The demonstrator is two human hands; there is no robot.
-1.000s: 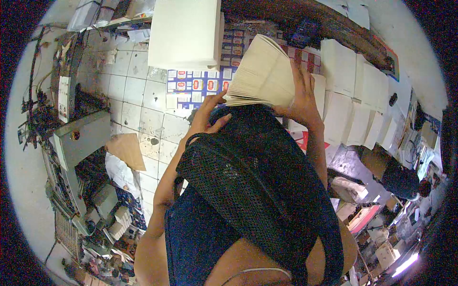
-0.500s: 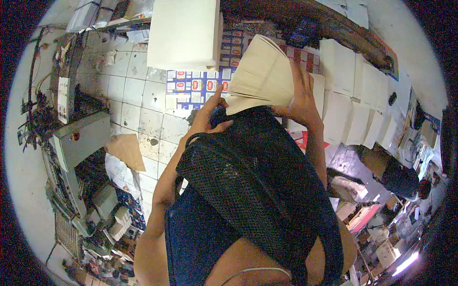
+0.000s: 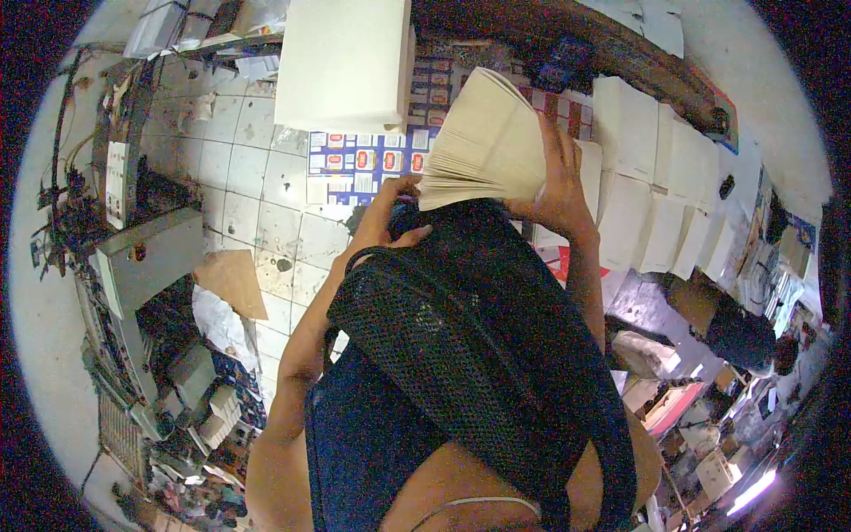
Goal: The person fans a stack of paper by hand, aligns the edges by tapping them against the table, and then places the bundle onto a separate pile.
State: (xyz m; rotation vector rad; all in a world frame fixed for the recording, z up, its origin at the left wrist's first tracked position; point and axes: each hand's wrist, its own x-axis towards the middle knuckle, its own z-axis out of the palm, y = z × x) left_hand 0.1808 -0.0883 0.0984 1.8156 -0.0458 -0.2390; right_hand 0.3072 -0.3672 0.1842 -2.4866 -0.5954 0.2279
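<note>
A thick stack of cream paper sheets (image 3: 487,142), fanned out along its lower left edge, is held up in front of me between both hands. My right hand (image 3: 564,191) grips its right side, fingers along the outer edge and thumb low near the bottom corner. At the lower left corner is my left hand (image 3: 386,213), its fingers curled against the sheet edges and its thumb apart below. Part of the left fingers is hidden by the paper. Right under the stack, a black mesh bag (image 3: 461,328) covers my front.
A tall cream paper stack (image 3: 341,66) stands ahead on blue printed sheets (image 3: 363,164). More paper stacks (image 3: 625,213) line the right side. A grey metal machine part (image 3: 155,253) is on the left, near brown paper (image 3: 232,282) on the tiles. A person (image 3: 745,337) is at far right.
The left index finger, stretched upward before, has curled in at the stack's corner. The sheets at the lower left corner have shifted closer together. My right hand has stayed nearly in place.
</note>
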